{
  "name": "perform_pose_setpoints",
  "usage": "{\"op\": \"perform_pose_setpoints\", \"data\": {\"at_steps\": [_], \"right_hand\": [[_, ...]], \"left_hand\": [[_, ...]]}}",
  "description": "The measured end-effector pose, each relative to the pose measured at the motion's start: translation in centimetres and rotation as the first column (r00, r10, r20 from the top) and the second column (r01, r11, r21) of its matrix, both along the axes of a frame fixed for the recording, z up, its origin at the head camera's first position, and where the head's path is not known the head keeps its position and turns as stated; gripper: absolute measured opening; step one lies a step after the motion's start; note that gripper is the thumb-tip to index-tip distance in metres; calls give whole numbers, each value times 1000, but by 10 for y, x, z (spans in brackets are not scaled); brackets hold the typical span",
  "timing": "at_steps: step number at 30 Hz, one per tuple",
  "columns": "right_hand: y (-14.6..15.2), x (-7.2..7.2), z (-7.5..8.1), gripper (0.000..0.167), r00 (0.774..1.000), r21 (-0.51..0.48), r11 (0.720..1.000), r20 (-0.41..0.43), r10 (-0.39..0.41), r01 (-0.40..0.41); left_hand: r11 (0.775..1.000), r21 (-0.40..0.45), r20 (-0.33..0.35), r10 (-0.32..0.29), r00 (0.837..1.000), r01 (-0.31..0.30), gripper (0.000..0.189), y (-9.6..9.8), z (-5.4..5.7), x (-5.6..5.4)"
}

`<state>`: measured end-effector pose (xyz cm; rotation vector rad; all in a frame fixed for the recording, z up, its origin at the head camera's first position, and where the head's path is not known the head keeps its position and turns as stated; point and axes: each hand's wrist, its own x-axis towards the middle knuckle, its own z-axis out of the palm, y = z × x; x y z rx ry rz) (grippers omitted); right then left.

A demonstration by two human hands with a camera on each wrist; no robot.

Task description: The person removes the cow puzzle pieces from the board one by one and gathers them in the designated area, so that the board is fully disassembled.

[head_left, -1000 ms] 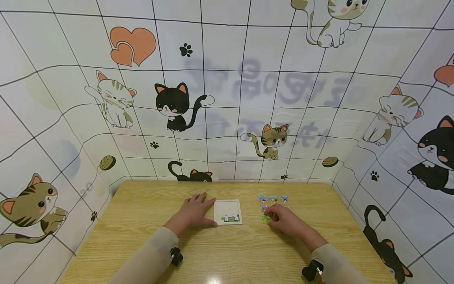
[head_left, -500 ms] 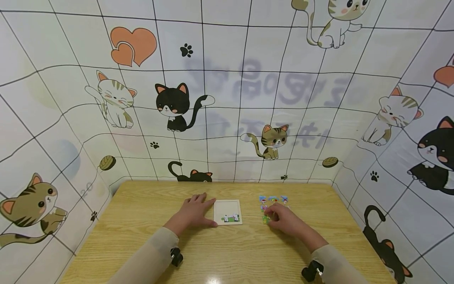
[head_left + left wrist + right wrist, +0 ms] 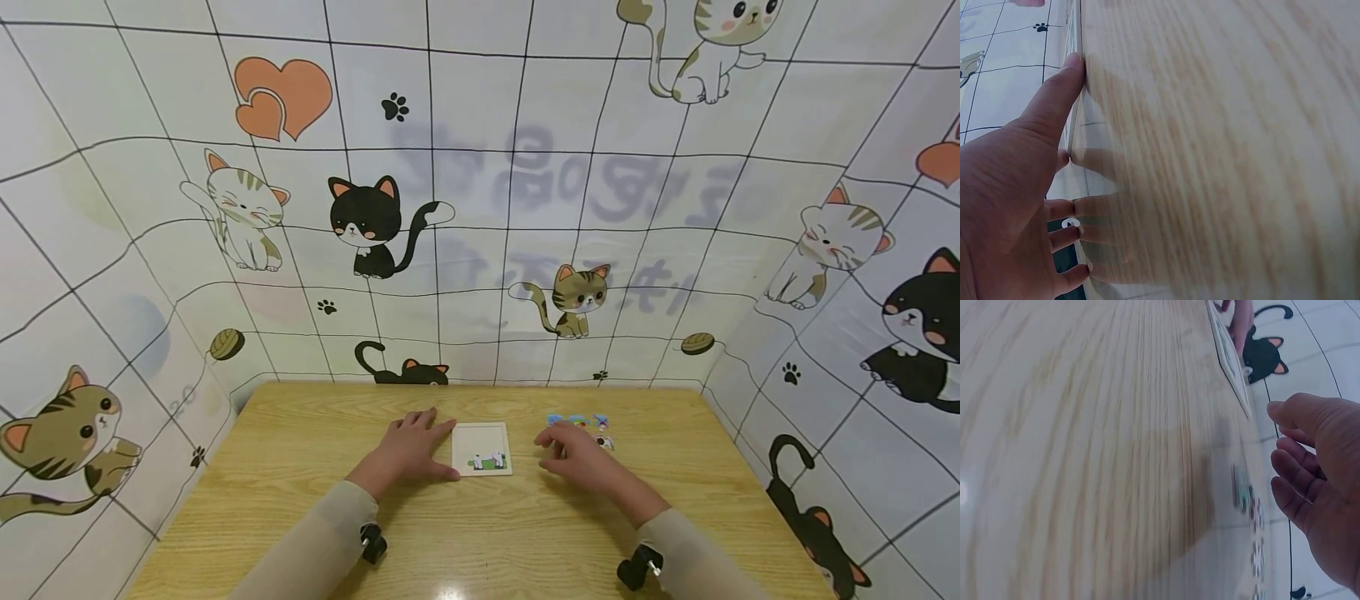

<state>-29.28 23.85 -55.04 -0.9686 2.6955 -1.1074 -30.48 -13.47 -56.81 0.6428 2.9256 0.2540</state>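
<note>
A square jigsaw puzzle frame (image 3: 480,442) lies on the table, with a printed picture strip along its lower right inside. My left hand (image 3: 408,448) rests spread beside it, its thumb and index finger at the frame's left edge. In the left wrist view the left thumb (image 3: 1063,87) reaches along that edge. My right hand (image 3: 581,458) hovers between the frame and several small colourful puzzle pieces (image 3: 577,421), thumb and index finger curved toward each other. In the right wrist view the right fingers (image 3: 1294,462) are bent above the table; I cannot tell whether a piece sits between the fingertips.
The puzzle pieces sit in rows right of the frame, some covered by the right hand; one dark-patterned piece (image 3: 604,442) shows beside its knuckles. A wooden table (image 3: 465,533) spreads beneath everything, its far edge against a cat-printed cloth (image 3: 480,208).
My right hand has moved left and a little up, off the green piece toward the frame; the right forearm shifted along. My left hand and the frame stay put.
</note>
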Motion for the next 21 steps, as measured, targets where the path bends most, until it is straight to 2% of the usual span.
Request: {"op": "perform_pose_setpoints", "data": {"at_steps": [14, 21], "right_hand": [[-67, -4, 5, 34, 995, 89, 992, 48, 84, -88], [-92, -8, -1, 37, 992, 168, 978, 12, 125, -125]], "left_hand": [[1000, 10, 7, 3, 1000, -3, 107, 0, -1, -1], [1000, -10, -22, -3, 1000, 3, 107, 1, -1, -1]]}}
